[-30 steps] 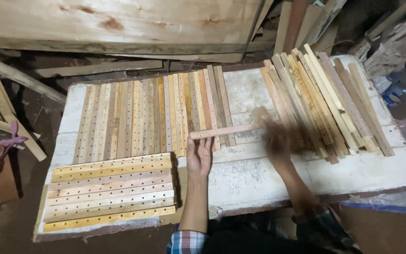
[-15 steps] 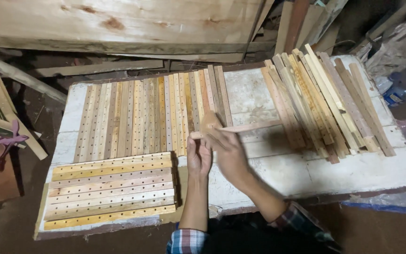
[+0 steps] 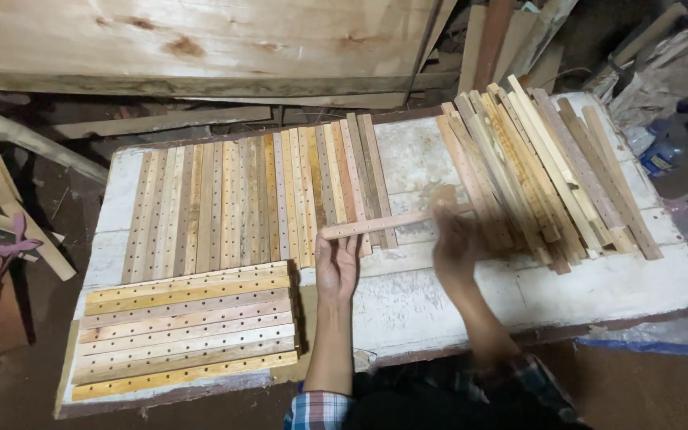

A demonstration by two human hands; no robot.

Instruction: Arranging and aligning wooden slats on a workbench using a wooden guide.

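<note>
Fingers of the left hand curl up under the near end of a thin wooden strip, holding it crosswise just above the surface. The right hand is blurred at the strip's far end; whether its fingers grip the strip or lie open cannot be told. The strip lies across the right edge of a row of drilled slats laid side by side, its left end over the last 3 or so slats. Between that row and a fanned pile of plain sticks at right, a bare band of white-painted board gives the hands room. In front of the row, just left of the left wrist, a second batch of drilled slats lies sideways, reaching the near-left edge. The pile's tips run close to the right edge. A big plywood sheet stands behind, with scrap timber around it.
</note>
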